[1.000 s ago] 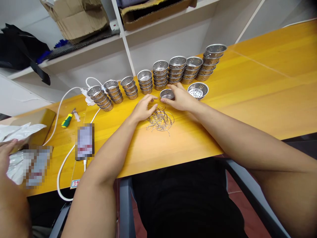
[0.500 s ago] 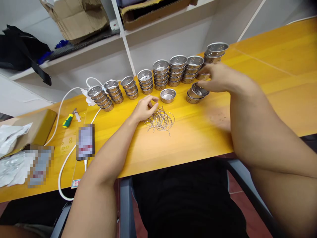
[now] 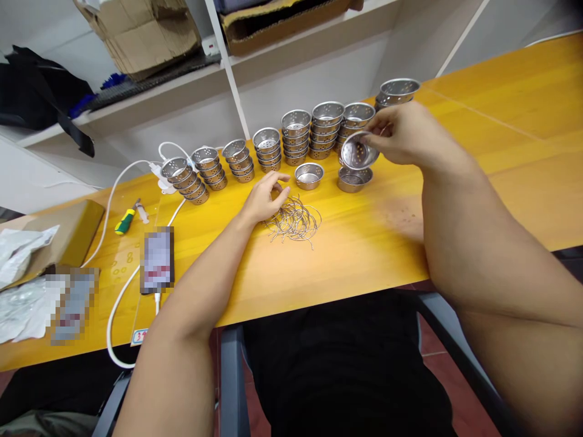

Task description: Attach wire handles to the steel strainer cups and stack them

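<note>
Taking the tangle of thin, curved silver wires point(image 3: 296, 222) on the yellow wood-grain table point(image 3: 282, 282) as the centre of the clock, the right hand point(image 3: 403, 135) is between one and two o'clock. Its thumb and fingers pinch the near-right rim of a round, silver, perforated metal cup point(image 3: 359, 152), which is tilted, its hollow turned partly toward the wearer. Directly below, at two o'clock, an upright silver metal cup point(image 3: 354, 186) rests on the table — whether the two touch cannot be told.

The left hand point(image 3: 264, 199) lies at ten o'clock, fingers loosely curled, thumb apart, nothing visible in its grasp; contact with the wires is unclear. A single shallow silver metal cup point(image 3: 309, 181) stands upright just past twelve, apart from both hands. Behind, a row of stacked silver perforated cups point(image 3: 296, 145) runs from ten to one o'clock.

The step in hand looks like one-handed handling of a cup, with the wires left alone. From this pose, the next move seems to call for a secure rim pinch and a controlled tilt — enough clearance that the cup knocks neither the one below nor the stacks close behind.
</note>
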`<state>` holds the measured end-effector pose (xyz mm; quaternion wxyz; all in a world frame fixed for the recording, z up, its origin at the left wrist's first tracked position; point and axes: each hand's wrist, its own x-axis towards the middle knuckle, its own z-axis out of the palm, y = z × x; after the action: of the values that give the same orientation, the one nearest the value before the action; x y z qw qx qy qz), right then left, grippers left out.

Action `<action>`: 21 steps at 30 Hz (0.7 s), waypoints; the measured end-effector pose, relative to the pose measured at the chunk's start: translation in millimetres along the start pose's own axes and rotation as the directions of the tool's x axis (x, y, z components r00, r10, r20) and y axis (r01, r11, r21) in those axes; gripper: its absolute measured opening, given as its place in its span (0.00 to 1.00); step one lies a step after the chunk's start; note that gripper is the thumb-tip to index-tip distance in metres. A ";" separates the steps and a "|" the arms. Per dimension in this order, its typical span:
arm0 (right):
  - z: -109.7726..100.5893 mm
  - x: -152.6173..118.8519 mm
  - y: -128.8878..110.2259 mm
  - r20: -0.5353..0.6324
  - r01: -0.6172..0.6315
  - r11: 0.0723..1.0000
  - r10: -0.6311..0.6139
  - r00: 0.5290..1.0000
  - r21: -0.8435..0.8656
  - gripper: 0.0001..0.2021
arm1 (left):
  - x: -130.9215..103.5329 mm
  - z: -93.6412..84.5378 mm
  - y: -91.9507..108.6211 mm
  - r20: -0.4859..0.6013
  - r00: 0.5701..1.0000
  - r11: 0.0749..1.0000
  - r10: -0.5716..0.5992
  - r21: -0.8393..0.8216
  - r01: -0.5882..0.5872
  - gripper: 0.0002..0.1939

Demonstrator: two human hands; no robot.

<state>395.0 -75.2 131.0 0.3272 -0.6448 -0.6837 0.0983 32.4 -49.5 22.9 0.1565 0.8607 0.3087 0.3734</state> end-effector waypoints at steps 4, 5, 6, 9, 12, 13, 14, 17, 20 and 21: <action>30.6 -4.5 -16.0 -0.127 0.159 0.941 -0.126 0.984 0.298 0.02 | 4.5 3.1 -9.5 -0.100 0.991 0.995 0.090 0.061 -0.084 0.42; 43.1 -6.8 -21.5 -0.104 0.195 0.921 -0.169 0.980 0.337 0.02 | 6.1 3.7 -10.5 -0.109 0.987 0.991 0.116 0.072 -0.108 0.50; 56.0 -9.8 -27.2 -0.109 0.248 0.903 -0.224 0.969 0.352 0.03 | 7.6 4.4 -10.6 -0.107 0.984 0.988 0.144 0.076 -0.136 0.57; 88.6 -20.8 -43.4 -0.114 0.381 0.833 -0.368 0.923 0.401 0.07 | 10.0 6.7 -6.9 -0.046 0.974 0.973 0.224 0.071 -0.220 0.60; 104.5 -29.4 -53.7 -0.099 0.397 0.801 -0.397 0.913 0.448 0.10 | 9.2 7.6 -2.3 0.022 0.973 0.970 0.231 0.069 -0.232 0.52; 107.1 -30.7 -55.4 -0.094 0.390 0.796 -0.394 0.914 0.463 0.11 | 8.7 7.2 -1.3 0.031 0.975 0.973 0.219 0.070 -0.220 0.50; 109.0 -31.3 -56.3 -0.091 0.382 0.794 -0.387 0.918 0.473 0.13 | 8.3 6.4 -0.5 0.034 0.978 0.976 0.205 0.074 -0.207 0.49; 113.4 -30.3 -56.4 -0.077 0.352 0.806 -0.361 0.930 0.476 0.15 | 7.9 2.5 2.8 0.026 0.981 0.976 0.193 0.096 -0.195 0.46; 117.3 -29.1 -55.9 -0.063 0.344 0.814 -0.357 0.932 0.467 0.16 | 7.9 -1.0 9.4 0.006 0.979 0.973 0.205 0.109 -0.205 0.44; 118.4 -29.0 -55.8 -0.060 0.349 0.813 -0.364 0.929 0.467 0.17 | 7.9 -1.9 12.0 0.005 0.981 0.974 0.194 0.114 -0.194 0.44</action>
<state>280.0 -76.9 62.0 0.4751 -0.4051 -0.7529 0.2080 40.2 -53.4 34.4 0.0691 0.8931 0.2444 0.3714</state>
